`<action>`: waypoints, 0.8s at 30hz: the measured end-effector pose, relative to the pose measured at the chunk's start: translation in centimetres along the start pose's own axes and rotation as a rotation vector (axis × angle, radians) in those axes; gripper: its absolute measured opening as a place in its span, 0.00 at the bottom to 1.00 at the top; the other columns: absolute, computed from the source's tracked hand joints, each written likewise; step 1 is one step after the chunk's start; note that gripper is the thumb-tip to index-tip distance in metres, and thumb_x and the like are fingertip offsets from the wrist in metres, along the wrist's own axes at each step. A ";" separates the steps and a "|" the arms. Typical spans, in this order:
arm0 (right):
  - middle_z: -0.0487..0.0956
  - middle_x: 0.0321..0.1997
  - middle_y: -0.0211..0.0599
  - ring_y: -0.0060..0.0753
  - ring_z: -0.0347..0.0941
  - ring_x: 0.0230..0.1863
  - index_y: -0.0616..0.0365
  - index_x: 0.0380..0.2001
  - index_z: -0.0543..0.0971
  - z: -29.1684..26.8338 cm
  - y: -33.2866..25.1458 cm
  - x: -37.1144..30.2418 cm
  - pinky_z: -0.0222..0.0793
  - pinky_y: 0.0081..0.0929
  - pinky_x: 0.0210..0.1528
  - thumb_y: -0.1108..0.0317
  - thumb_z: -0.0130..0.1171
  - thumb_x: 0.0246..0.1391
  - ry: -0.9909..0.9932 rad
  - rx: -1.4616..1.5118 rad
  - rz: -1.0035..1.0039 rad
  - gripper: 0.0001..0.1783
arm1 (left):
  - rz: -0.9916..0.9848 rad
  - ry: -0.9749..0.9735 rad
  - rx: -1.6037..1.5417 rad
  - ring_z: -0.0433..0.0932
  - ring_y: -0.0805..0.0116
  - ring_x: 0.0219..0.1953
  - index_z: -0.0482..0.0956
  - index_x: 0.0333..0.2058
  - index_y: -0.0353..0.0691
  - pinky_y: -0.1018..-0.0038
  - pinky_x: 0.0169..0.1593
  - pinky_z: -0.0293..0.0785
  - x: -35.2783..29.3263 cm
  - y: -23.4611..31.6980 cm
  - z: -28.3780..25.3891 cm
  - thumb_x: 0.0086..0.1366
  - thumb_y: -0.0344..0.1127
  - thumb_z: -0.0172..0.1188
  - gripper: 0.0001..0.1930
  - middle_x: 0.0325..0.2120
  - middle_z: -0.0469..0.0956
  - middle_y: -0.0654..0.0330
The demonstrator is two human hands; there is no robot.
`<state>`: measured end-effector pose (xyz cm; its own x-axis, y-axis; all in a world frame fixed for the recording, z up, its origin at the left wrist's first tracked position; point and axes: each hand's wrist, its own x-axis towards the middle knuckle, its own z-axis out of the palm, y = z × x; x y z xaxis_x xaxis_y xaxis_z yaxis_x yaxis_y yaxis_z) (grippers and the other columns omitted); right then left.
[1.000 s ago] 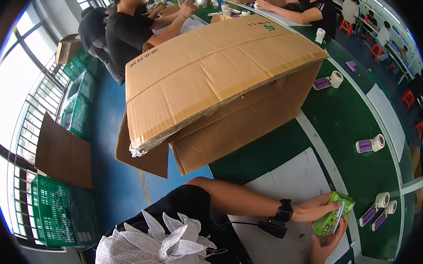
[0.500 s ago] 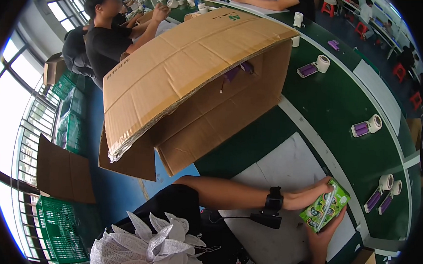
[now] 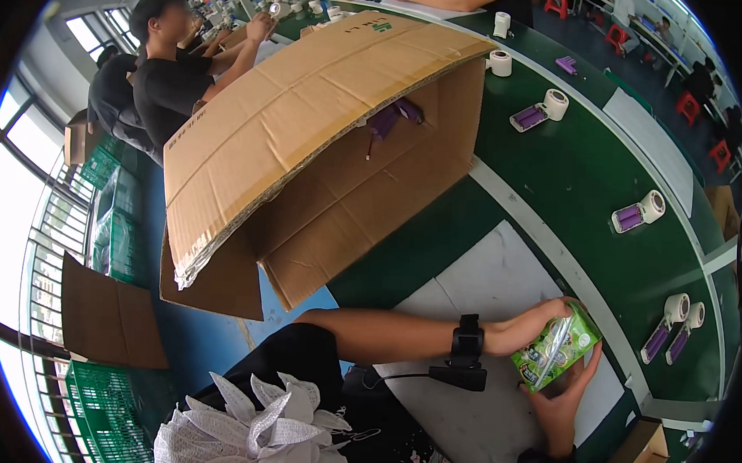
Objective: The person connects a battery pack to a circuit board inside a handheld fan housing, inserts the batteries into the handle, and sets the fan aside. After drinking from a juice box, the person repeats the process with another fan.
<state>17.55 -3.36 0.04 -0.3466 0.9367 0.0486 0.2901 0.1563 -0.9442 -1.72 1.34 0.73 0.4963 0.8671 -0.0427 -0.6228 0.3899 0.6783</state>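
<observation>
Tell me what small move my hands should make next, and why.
I'd probably lower the green packet gently onto the pale sheet: the left hand and right hand both hold it, one on each side, and the sheet lies right by them, so it could rest there steadily.

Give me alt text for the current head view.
Left hand and right hand hold a green packet above a pale sheet on a green table. A large open cardboard box sits ahead to the left; white-and-purple gadgets lie to the right.
</observation>
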 end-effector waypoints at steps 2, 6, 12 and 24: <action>0.59 0.66 0.48 0.45 0.58 0.65 0.52 0.70 0.31 0.0 -0.2 -0.2 0.53 0.38 0.66 0.84 0.69 0.28 0.014 -0.030 0.010 0.72 | -0.017 -0.005 -0.028 0.74 0.68 0.46 0.64 0.56 0.36 0.72 0.52 0.69 0.1 0.0 0.1 0.67 0.44 0.40 0.24 0.45 0.74 0.56; 0.59 0.66 0.49 0.46 0.58 0.65 0.53 0.70 0.30 0.2 -0.5 -0.2 0.53 0.39 0.66 0.81 0.70 0.29 0.029 -0.060 0.012 0.72 | -0.052 -0.012 -0.075 0.76 0.67 0.44 0.65 0.55 0.34 0.73 0.50 0.71 0.2 0.4 0.4 0.63 0.43 0.41 0.25 0.44 0.75 0.56; 0.58 0.65 0.52 0.47 0.58 0.65 0.54 0.69 0.29 0.4 0.4 -0.2 0.53 0.39 0.65 0.79 0.72 0.30 0.034 -0.110 -0.027 0.73 | -0.050 -0.008 0.002 0.76 0.68 0.42 0.67 0.52 0.33 0.73 0.48 0.72 0.0 0.8 0.1 0.60 0.40 0.42 0.24 0.42 0.76 0.56; 0.55 0.67 0.53 0.47 0.56 0.66 0.54 0.70 0.30 0.6 1.1 0.2 0.53 0.39 0.65 0.81 0.70 0.32 0.070 -0.082 -0.090 0.71 | -0.027 -0.017 0.030 0.76 0.69 0.41 0.67 0.52 0.37 0.74 0.47 0.72 -0.1 0.8 0.5 0.58 0.39 0.43 0.23 0.39 0.75 0.58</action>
<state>17.31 -3.23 -1.15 -0.3125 0.9368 0.1575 0.3334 0.2634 -0.9053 -2.01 1.38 1.62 0.5229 0.8510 -0.0490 -0.5909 0.4033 0.6987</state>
